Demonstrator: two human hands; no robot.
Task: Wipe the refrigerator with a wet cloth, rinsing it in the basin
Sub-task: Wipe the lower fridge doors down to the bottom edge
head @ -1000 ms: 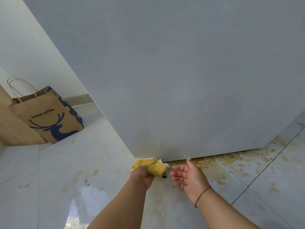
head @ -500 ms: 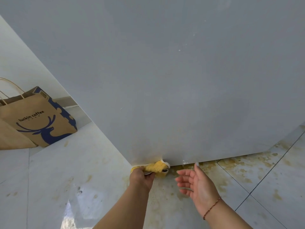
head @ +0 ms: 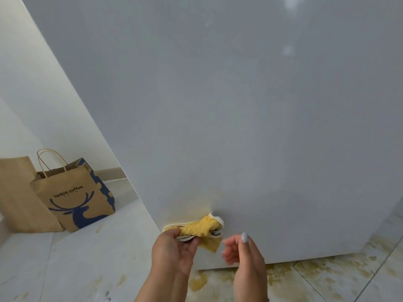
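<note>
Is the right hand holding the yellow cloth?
No, the left hand grips the yellow cloth; the right hand is beside it, holding nothing.

I see two bare forearms coming in from the bottom edge, with no sleeves reaching the wrists. My left hand (head: 174, 251) and right hand (head: 246, 256) wear no gloves. One right fingernail carries pale, silvery polish.

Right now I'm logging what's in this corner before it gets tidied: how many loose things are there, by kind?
Brown paper bags: 2, the printed bag and a plain bag behind it.
Yellow cloths: 1, the cloth gripped by the left hand against the refrigerator.
Total: 3.
</note>
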